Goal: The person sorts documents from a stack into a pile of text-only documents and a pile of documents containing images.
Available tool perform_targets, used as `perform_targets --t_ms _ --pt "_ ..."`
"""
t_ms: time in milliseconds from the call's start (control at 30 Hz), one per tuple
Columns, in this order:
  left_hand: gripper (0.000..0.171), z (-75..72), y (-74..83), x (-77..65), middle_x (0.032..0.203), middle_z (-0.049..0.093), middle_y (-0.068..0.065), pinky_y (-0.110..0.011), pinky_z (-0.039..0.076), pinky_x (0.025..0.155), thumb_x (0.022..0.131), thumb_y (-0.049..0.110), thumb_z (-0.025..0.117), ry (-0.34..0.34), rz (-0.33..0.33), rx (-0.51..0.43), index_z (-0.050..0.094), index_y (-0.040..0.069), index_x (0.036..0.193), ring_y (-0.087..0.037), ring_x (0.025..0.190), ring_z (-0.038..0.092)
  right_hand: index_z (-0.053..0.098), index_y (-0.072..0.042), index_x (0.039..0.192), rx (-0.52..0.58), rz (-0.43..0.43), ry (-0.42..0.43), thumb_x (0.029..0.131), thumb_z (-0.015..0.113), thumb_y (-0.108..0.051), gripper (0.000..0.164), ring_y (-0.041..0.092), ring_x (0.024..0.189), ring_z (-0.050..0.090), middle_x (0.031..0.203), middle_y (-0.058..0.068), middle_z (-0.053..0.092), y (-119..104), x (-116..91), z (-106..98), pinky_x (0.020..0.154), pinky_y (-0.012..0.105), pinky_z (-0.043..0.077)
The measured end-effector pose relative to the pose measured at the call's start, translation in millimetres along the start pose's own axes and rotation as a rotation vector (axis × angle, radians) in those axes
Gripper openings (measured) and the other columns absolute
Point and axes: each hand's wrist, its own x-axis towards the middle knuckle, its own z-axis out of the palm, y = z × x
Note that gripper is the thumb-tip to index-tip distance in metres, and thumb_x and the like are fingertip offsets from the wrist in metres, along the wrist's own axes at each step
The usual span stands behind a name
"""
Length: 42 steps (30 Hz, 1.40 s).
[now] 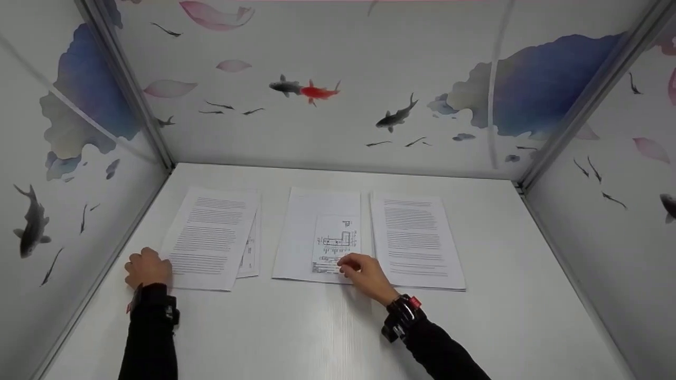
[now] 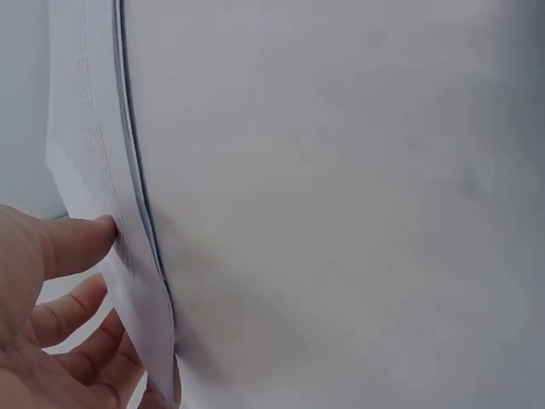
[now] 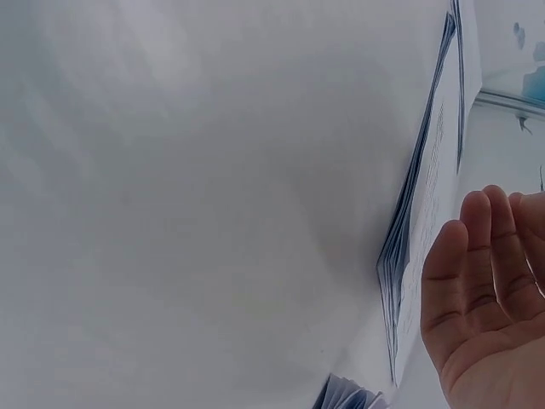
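Observation:
At the left of the table, my left hand [image 1: 149, 268] is at the near-left corner of a stack of printed sheets [image 1: 211, 232]. In the left wrist view its thumb [image 2: 77, 245] lies on top of the sheets [image 2: 94, 128] while the other fingers curl at and under their edge. My right hand [image 1: 367, 275] hovers over the near-right corner of the middle paper stack [image 1: 301, 211], whose top sheet carries a line drawing. The right wrist view shows that hand's fingers [image 3: 451, 281] loosely bent, holding nothing, beside the stack's layered edge [image 3: 417, 204].
A third stack of printed text [image 1: 414, 237] lies right of the middle one. Another sheet with a drawing [image 1: 252, 253] sticks out from under the left stack. Panels with painted fish enclose the white table [image 1: 296, 332] at the back and sides.

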Motion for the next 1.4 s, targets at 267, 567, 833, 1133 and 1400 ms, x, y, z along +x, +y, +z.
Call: perform_targets --t_ms 267,567,833,1133,1400 --pt "0.029 3.4 -2.1 3.7 0.106 0.041 -0.034 -0.057 0.032 0.082 0.093 0.012 0.041 -0.015 -0.092 0.063 0.051 -0.011 0.106 -0.049 0.103 0.036 0.064 -0.001 0.098 0.013 0.015 -0.011 0.088 0.056 -0.009 0.015 0.012 0.074 0.060 0.089 0.002 0.064 0.5 0.2 0.7 0.067 0.027 0.048" --pt "0.026 -2.8 6.8 12.2 0.097 0.055 -0.030 -0.052 0.039 0.062 0.096 0.010 0.035 0.164 0.022 -0.086 0.045 -0.008 0.112 -0.046 0.083 0.053 0.064 -0.003 0.098 0.009 0.008 0.004 0.087 0.056 -0.008 0.014 0.011 0.074 0.060 0.088 0.002 0.065 1.9 3.0 -1.7 0.067 0.027 0.048" --pt "0.030 -6.4 12.1 8.7 0.087 0.058 -0.027 -0.049 0.037 0.063 0.099 0.019 0.033 0.322 0.101 -0.192 0.046 -0.003 0.114 -0.041 0.074 0.054 0.064 -0.003 0.099 0.036 0.049 -0.030 0.088 0.055 -0.011 0.016 0.015 0.077 0.061 0.092 0.006 0.065 1.4 3.6 2.5 0.068 0.029 0.049" --pt "0.054 -9.1 9.5 1.8 0.120 0.047 -0.030 -0.051 0.038 0.083 0.091 0.024 0.049 -0.044 -0.037 -0.381 0.034 -0.005 0.134 -0.043 0.105 0.046 0.064 -0.003 0.099 0.037 0.044 -0.023 0.088 0.055 -0.011 0.016 0.012 0.075 0.060 0.091 0.004 0.065 3.1 4.4 2.9 0.067 0.029 0.049" --pt "0.057 1.3 13.2 -1.8 0.124 0.041 -0.034 -0.048 0.039 0.087 0.087 0.022 0.055 -0.282 -0.028 -0.336 0.037 -0.014 0.128 -0.043 0.110 0.043 0.064 -0.002 0.098 0.050 0.020 -0.021 0.088 0.056 -0.009 0.015 0.016 0.075 0.060 0.089 0.005 0.064 -0.8 1.8 0.7 0.067 0.029 0.048"
